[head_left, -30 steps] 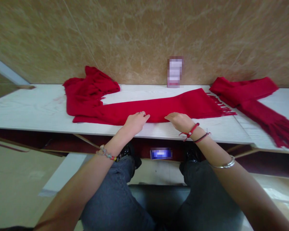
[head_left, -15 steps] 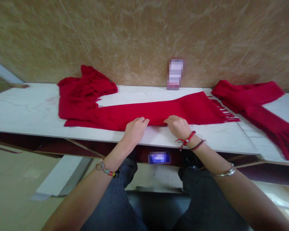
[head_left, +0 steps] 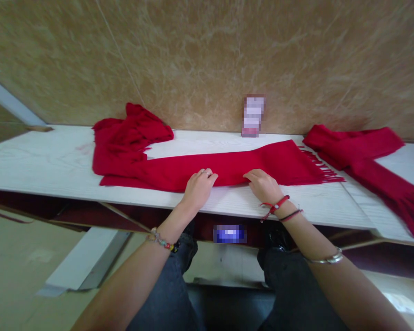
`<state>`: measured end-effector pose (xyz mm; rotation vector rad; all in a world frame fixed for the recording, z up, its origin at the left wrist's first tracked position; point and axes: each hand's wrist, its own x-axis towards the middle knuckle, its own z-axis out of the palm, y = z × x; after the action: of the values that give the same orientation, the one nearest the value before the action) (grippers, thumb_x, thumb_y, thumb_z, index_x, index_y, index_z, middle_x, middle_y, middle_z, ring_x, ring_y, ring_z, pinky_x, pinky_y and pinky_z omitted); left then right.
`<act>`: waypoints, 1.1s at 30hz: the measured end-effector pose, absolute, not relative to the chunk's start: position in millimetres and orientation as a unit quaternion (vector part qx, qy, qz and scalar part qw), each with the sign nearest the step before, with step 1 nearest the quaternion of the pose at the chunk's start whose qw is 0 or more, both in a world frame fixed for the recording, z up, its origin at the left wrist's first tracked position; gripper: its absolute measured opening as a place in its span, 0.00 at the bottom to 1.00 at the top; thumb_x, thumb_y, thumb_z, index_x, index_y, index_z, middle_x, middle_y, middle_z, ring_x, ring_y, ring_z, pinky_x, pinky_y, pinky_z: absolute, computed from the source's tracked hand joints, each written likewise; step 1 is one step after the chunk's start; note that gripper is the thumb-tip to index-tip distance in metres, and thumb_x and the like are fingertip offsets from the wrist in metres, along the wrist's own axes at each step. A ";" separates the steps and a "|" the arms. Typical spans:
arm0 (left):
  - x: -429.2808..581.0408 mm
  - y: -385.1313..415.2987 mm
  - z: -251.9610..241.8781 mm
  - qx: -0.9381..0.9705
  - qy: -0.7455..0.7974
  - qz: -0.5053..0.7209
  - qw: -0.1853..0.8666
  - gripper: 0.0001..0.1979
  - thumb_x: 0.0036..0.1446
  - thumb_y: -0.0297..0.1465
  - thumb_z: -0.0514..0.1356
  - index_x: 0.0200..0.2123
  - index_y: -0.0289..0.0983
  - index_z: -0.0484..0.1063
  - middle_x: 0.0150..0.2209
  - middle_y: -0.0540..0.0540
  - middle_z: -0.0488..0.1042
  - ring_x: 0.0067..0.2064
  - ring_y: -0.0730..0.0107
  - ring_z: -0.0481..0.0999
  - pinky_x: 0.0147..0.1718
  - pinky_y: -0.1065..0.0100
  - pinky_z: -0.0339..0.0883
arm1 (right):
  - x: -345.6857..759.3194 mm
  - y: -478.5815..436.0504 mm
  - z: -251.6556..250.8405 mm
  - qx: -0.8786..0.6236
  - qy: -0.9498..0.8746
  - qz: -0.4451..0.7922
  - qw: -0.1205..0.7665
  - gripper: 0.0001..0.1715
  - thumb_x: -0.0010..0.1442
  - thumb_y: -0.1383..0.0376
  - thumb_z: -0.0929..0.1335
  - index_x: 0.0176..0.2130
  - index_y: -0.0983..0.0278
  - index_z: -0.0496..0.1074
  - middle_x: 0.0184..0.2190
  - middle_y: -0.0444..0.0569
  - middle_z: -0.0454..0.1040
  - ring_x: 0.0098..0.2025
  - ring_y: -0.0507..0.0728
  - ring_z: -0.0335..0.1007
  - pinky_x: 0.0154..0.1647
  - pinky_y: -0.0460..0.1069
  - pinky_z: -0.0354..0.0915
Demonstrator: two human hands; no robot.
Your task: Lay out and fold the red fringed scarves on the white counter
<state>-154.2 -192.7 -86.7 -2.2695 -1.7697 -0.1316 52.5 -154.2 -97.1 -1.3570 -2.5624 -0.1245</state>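
A red scarf [head_left: 224, 164] lies lengthwise on the white tabletop, folded into a long strip. Its left part is bunched up in a heap, and the fringed end points right. My left hand [head_left: 199, 186] pinches the scarf's near edge around the middle, with a ring showing on one finger. A short way to the right, my right hand [head_left: 263, 184] has its thumb and fingers closed on the same edge. The fingertips of both hands are partly hidden against the cloth.
A second red scarf [head_left: 362, 151] with fringe lies loosely folded at the right. A blurred-out pinkish item [head_left: 253, 115] stands against the brown marbled wall [head_left: 193, 59]. Beneath the tabletop [head_left: 55, 161], a blurred blue item [head_left: 229, 233] sits on a shelf.
The whole view has shifted slightly, so everything sits a little lower. My right hand has slid slightly rightward along the edge, farther from my left. The scarf lies much as before.
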 end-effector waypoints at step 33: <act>-173.7 -193.6 -105.0 -0.857 -0.468 -0.140 0.163 0.14 0.59 0.19 0.49 0.38 0.32 0.75 0.32 0.44 0.72 0.37 0.66 0.68 0.39 0.68 0.68 | 62.0 -158.4 -115.6 -0.358 -0.913 -0.043 0.192 0.21 0.61 0.73 0.60 0.51 0.69 0.71 0.54 0.57 0.70 0.57 0.59 0.64 0.57 0.55 0.62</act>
<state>-173.7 -193.6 -105.0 -2.4443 -1.3354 -0.3982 62.0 -158.4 -115.6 -1.0054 -2.5613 -0.1209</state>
